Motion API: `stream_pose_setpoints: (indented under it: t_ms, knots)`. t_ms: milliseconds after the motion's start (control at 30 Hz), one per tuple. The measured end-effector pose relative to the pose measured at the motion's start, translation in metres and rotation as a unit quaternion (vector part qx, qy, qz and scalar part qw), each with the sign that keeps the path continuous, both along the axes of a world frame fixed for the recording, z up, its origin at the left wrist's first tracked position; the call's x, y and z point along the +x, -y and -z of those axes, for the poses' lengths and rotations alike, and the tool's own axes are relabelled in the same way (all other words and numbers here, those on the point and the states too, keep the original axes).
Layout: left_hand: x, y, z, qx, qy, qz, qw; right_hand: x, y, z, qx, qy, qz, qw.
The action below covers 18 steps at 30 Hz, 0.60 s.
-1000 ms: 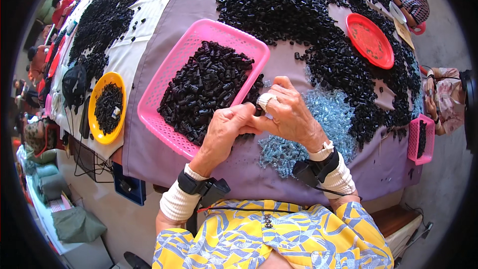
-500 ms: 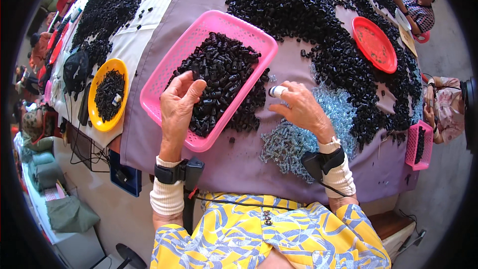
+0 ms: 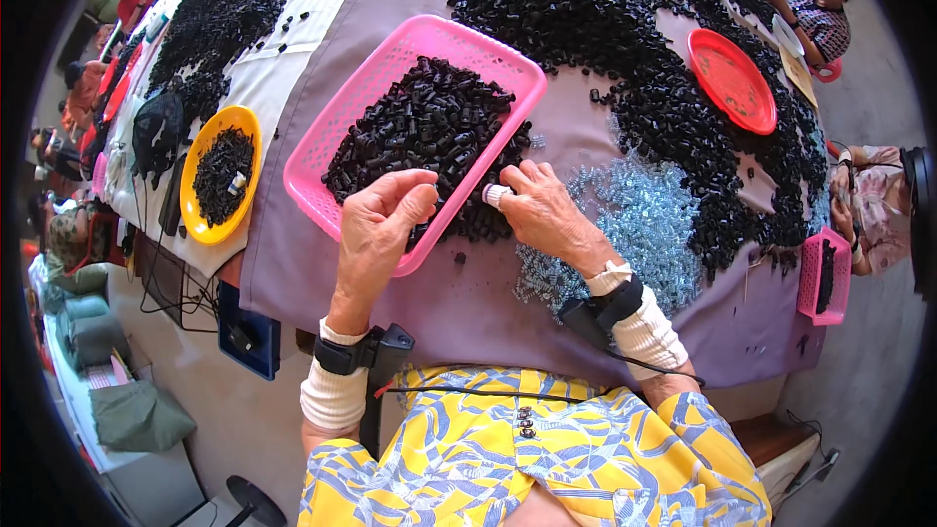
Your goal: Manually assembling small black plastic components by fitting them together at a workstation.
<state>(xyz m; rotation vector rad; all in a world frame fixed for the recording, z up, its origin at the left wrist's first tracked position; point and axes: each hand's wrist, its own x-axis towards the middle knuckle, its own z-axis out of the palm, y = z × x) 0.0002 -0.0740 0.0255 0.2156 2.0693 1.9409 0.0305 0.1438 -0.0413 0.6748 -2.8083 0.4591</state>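
My left hand point(image 3: 383, 224) hangs over the near rim of a pink perforated basket point(image 3: 310, 161), thumb and fingers drawn together in a pinch; whatever may be between them is hidden. Small black tubular plastic parts point(image 3: 420, 122) heap up inside the basket. Just right of it, more of the same parts point(image 3: 478, 220) lie on the cloth. My right hand point(image 3: 549, 217), with white tape around one finger, reaches toward these loose parts with its fingers curled. What it holds, if anything, cannot be made out. A pile of clear bluish small parts point(image 3: 644, 224) spreads beside that hand.
A large heap of black parts point(image 3: 576, 20) covers the far and right side of the lilac tablecloth point(image 3: 468, 322). A red oval tray point(image 3: 727, 63) rests on it. A yellow plate point(image 3: 249, 200) stands left, a small pink basket point(image 3: 828, 307) right. Other people sit around.
My left hand has come down and toward me, and the black part at its fingertips no longer shows. My right hand has moved left, close to the basket's right side.
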Motion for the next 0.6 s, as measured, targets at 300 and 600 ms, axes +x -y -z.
stream_pose_setpoints:
  t_ms: [300, 600]
  knots:
    - [0.013, -0.007, -0.005, -0.008, -0.007, 0.023, 1.0, 0.008, -0.03, -0.004, -0.086, 0.025, 0.046, 0.995]
    - [0.026, -0.033, 0.013, 0.069, 0.04, 0.044, 0.996, 0.02, -0.021, -0.03, -0.475, 0.247, 0.062, 0.842]
